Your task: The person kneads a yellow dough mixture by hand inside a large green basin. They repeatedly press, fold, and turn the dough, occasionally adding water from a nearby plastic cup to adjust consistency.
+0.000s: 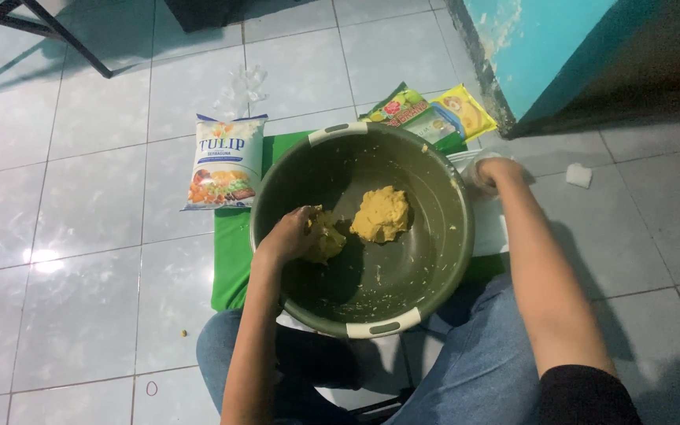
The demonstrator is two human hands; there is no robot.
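1. Two dough lumps, one basin, three packets and two hands show — counted from left to right below.
2. One white bag (224,161) lies on the tiled floor (80,236), far left of the group, its right edge just beside the basin (426,267). A crumpled clear wrapper (242,88) lies on the tiles behind it.
3. One green mat (232,260) sits under the basin and shows along its left side.
4. The left hand (289,236) reaches down inside the basin, fingers curled and gripping the near lump (326,236) — the dough sits under and right of the fingertips, touching them.
5. The basin is round, dark green, with white handles at its far and near rims. It holds both lumps and scattered crumbs on its wall; nothing else shows inside.
6. The second lump (382,214) lies near the basin's middle, just right of the first, apart from both hands.
7. Two more packets (426,114), green and yellow, lie behind the basin's far right rim.
8. The right hand (496,171) is outside the basin at its right rim, on something pale and clear; I cannot tell whether those fingers are clenched or loose.
9. One small white scrap (578,175) lies on the tiles, far right.
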